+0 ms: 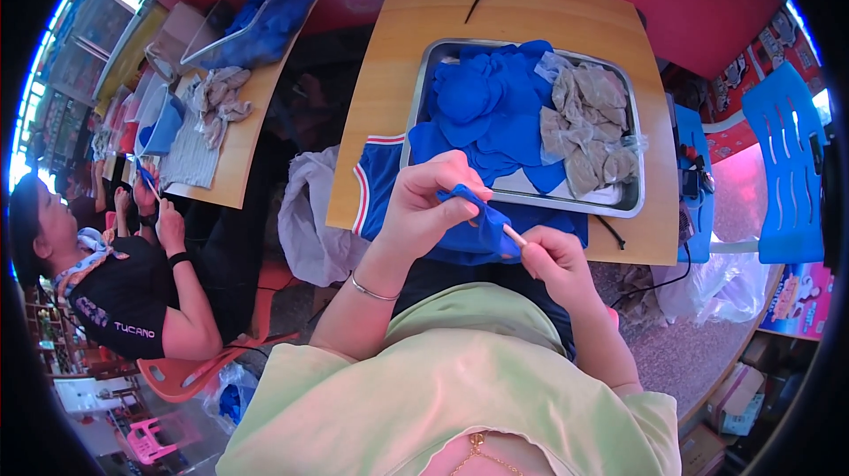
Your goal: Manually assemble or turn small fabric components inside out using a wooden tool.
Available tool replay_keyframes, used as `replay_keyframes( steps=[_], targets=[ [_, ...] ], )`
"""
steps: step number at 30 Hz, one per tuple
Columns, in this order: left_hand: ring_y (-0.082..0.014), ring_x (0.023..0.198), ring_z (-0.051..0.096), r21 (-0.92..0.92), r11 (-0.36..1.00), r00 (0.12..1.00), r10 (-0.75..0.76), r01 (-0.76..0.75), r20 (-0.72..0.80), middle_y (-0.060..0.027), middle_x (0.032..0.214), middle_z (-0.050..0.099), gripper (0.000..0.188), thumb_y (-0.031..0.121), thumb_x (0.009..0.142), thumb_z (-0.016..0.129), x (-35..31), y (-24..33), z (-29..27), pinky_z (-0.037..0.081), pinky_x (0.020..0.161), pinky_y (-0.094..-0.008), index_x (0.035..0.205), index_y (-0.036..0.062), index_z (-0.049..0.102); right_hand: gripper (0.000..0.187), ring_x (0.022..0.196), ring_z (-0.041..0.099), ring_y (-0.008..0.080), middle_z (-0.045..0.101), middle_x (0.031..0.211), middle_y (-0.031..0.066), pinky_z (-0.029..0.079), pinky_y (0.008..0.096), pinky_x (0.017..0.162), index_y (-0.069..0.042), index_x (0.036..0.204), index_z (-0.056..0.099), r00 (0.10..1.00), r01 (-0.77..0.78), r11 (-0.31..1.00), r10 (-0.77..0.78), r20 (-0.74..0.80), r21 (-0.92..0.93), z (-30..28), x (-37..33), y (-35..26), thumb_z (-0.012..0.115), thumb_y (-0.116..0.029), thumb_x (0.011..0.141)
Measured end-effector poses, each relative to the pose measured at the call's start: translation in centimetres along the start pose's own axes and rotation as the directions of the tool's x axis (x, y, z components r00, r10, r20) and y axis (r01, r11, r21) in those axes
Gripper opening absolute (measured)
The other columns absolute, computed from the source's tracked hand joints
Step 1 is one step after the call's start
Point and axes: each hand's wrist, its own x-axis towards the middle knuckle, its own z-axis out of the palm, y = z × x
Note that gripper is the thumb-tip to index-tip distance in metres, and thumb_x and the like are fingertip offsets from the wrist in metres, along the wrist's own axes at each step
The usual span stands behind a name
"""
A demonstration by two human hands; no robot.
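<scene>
In front of my body, my left hand (423,203) pinches a small blue fabric piece (489,226) between thumb and fingers. My right hand (561,265) is closed on a thin pale stick (514,235), whose far end meets the fabric; whether it goes inside cannot be seen. Just beyond my hands a metal tray (633,184) rests on the wooden table. Its left side holds a heap of flat blue fabric pieces (469,95), some with rounded edges. On the right lie several clear plastic bags of beige fabric-like pieces (594,122).
Blue cloth with red-and-white trim (378,184) lies at the wooden table's (416,11) near left edge. A co-worker (133,290) sits at a second table (256,135) on the left. Blue chairs (783,157) and a clear plastic bag (721,286) are at the right.
</scene>
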Motion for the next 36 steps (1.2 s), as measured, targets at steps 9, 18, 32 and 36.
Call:
replay_keyframes(
  steps=[9, 18, 32, 36],
  targets=[
    [-0.0133, 0.074, 0.051, -0.168, 0.974, 0.983, 0.130, -0.151, -0.126, -0.0040, 0.082, 0.054, 0.018, 0.009, 0.079, 0.072, 0.0, -0.8, 0.2, 0.040, 0.064, -0.0230, 0.094, 0.0011, 0.069, 0.013, 0.057, 0.049, 0.0069, 0.058, 0.066, 0.0018, 0.039, 0.0218, 0.053, -0.001, 0.089, 0.067, 0.986, 0.075, 0.963, -0.111, -0.125, -0.257, -0.1, 0.1, -0.1, 0.057, -0.010, 0.088],
    [-0.0151, 0.074, 0.052, -0.221, 0.974, 0.998, 0.049, -0.058, -0.046, -0.0018, 0.077, 0.048, 0.018, 0.010, 0.080, 0.072, -0.2, -1.6, 0.1, 0.041, 0.062, -0.0238, 0.095, 0.0012, 0.070, 0.013, 0.055, 0.048, 0.0070, 0.057, 0.064, 0.0011, 0.038, 0.0222, 0.051, 0.000, 0.087, 0.066, 0.973, 0.126, 0.950, -0.174, -0.149, -0.286, -0.2, 0.0, -0.1, 0.058, -0.011, 0.088],
    [-0.0153, 0.072, 0.053, -0.270, 0.963, 1.000, -0.005, 0.004, -0.001, -0.0022, 0.076, 0.047, 0.016, 0.010, 0.079, 0.073, -0.2, -1.1, 0.8, 0.047, 0.055, -0.0235, 0.090, 0.0003, 0.068, 0.012, 0.058, 0.055, 0.0183, 0.059, 0.068, 0.0085, 0.042, 0.0282, 0.053, -0.001, 0.087, 0.066, 0.880, 0.274, 0.794, -0.434, -0.191, -0.543, -0.4, 0.4, 0.0, 0.067, -0.003, 0.076],
    [-0.0143, 0.073, 0.053, -0.310, 0.951, 0.999, 0.008, 0.002, 0.032, -0.0024, 0.077, 0.049, 0.015, 0.009, 0.079, 0.072, -0.3, -1.8, 0.5, 0.048, 0.055, -0.0233, 0.090, -0.0001, 0.068, 0.010, 0.057, 0.054, 0.0171, 0.057, 0.066, 0.0074, 0.041, 0.0273, 0.053, 0.000, 0.086, 0.065, 0.893, 0.293, 0.809, -0.422, -0.157, -0.510, -0.5, 0.4, 0.3, 0.064, -0.001, 0.077]
  ],
)
